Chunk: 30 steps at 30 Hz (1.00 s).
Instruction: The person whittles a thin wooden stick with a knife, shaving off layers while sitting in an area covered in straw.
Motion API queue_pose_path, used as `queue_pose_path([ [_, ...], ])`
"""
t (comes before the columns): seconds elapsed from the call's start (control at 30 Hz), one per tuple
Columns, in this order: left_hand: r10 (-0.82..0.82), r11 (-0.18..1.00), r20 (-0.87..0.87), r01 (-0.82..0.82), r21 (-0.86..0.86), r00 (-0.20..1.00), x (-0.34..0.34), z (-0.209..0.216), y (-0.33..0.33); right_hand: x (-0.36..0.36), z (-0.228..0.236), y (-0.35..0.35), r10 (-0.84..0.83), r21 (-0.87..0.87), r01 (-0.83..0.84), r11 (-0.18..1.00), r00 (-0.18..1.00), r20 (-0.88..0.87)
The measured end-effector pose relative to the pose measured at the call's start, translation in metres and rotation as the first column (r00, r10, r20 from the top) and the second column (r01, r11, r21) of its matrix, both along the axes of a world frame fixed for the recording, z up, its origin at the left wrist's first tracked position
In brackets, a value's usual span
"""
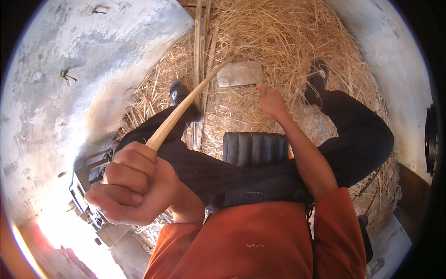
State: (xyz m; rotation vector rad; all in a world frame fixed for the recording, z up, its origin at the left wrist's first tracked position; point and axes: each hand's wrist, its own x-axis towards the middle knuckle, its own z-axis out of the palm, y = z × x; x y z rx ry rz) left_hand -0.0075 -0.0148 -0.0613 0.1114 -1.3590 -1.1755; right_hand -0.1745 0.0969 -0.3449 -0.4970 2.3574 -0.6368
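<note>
Head view, looking down. Your left hand, lower left of frame, is closed in a fist round the near end of a pale wooden stick. The stick runs diag. up and right to the frame's upper centre, its far tip just left of a flat grey stone block.

Your right hand, upper centre-right, reaches fwd w/ the arm extended. Fingers curl loosely at the block's lower right corner; whether they touch or grip it, cannot tell.

Block lies on a bed of dry straw filling the upper centre. You sit on a black ribbed cushion, centre, legs in dark trousers spread either side. One dark shoe sits left of centre, the other upper right. Pale concrete floor covers the left; orange shirt fills the bottom.
</note>
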Motion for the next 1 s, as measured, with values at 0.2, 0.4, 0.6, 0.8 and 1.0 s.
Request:
queue_pose_path([
  [0.2,-0.264,0.956,0.074,0.271,-0.112,0.962,0.015,0.0,-0.02,0.044,0.132,-0.024,0.124,-0.768,-0.051,0.638,0.992,0.037],
  [0.4,-0.289,0.941,0.092,0.3,-0.155,0.953,0.016,-0.002,-0.019,0.089,0.179,-0.021,0.284,-0.728,-0.219,0.649,0.958,-0.035],
  [0.6,-0.206,0.961,0.132,0.225,-0.157,0.97,0.022,-0.006,-0.016,0.096,0.155,-0.028,0.207,-0.673,-0.276,0.687,0.961,-0.183],
  [0.8,-0.183,0.98,0.123,0.191,-0.061,0.975,0.026,-0.005,-0.017,0.083,0.122,-0.03,0.212,-0.519,-0.298,0.801,0.952,-0.219],
  [1.0,-0.24,0.915,0.209,0.293,-0.278,0.948,0.011,-0.006,-0.003,0.058,0.089,-0.029,0.087,-0.41,-0.14,0.901,0.986,-0.144],
])
